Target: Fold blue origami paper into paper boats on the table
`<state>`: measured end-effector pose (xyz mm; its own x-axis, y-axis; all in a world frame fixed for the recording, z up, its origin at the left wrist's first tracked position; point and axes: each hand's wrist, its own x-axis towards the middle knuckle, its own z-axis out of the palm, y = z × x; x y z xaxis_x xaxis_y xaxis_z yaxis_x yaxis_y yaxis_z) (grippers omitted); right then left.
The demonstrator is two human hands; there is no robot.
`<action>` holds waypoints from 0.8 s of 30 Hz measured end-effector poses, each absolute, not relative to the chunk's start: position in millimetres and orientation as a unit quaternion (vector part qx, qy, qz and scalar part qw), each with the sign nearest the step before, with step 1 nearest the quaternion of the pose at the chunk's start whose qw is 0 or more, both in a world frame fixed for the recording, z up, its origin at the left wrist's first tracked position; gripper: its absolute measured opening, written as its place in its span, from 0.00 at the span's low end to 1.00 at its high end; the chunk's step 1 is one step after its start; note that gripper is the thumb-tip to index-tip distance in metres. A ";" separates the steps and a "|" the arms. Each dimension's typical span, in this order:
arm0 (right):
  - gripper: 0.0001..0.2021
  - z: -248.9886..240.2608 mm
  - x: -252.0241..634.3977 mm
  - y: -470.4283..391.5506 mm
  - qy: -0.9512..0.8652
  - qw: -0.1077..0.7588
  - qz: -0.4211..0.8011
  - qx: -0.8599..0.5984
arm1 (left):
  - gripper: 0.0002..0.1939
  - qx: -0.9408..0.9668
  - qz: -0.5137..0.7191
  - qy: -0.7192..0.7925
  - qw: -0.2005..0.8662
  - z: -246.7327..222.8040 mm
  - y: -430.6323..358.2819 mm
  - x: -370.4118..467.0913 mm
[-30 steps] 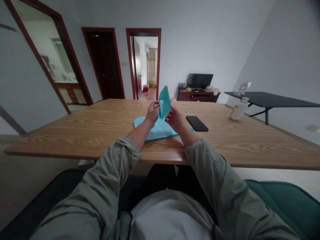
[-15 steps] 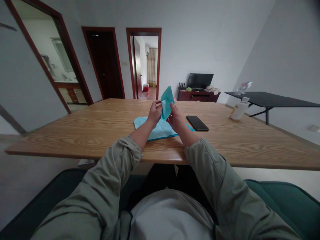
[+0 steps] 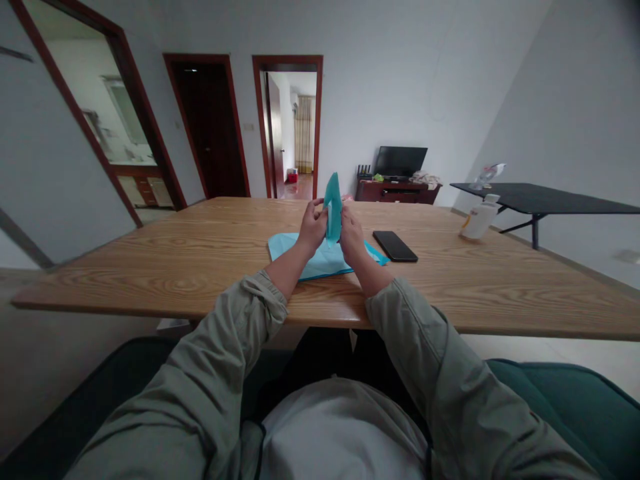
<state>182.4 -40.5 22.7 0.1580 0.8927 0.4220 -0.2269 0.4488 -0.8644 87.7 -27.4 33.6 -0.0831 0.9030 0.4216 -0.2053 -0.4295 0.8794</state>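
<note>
Head view: your two hands meet over the middle of the wooden desk (image 3: pixel 150 267), lifting a turquoise folded piece (image 3: pixel 333 207), upright and nearly edge-on. Your left hand (image 3: pixel 313 225) has its fingers closed on the left side of the piece. Your right hand (image 3: pixel 351 233) lies along its right side, fingers touching it; you cannot tell how far they curl. Below, a light-blue sheet (image 3: pixel 320 263) lies on the desk near the middle of its near edge, partly covered by your forearms. Its right tip ends just beside a black smartphone (image 3: pixel 395 246), which lies flat. Well apart from these, a whitish bottle (image 3: pixel 479 220) stands toward the right edge, not far from the far-right corner. Beyond that edge is a black table (image 3: pixel 550 199); past the far edge, a television (image 3: pixel 401 162).
</note>
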 end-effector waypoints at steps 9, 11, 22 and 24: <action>0.18 23.9 180.3 -41.4 -0.504 0.710 0.369 -0.325 | 0.13 0.550 0.658 0.313 0.408 33.5 -29.5 87.7; 0.19 22.9 180.8 -40.6 -0.503 0.708 0.371 -0.328 | 0.13 0.550 0.656 0.311 0.413 34.4 -31.1 88.1; 0.19 16.6 186.1 -26.1 -0.485 0.697 0.427 -0.310 | 0.16 0.566 0.662 0.300 0.390 30.1 -22.9 87.3; 0.19 15.2 186.2 -24.4 -0.481 0.683 0.447 -0.319 | 0.15 0.574 0.669 0.293 0.369 27.9 -19.2 87.4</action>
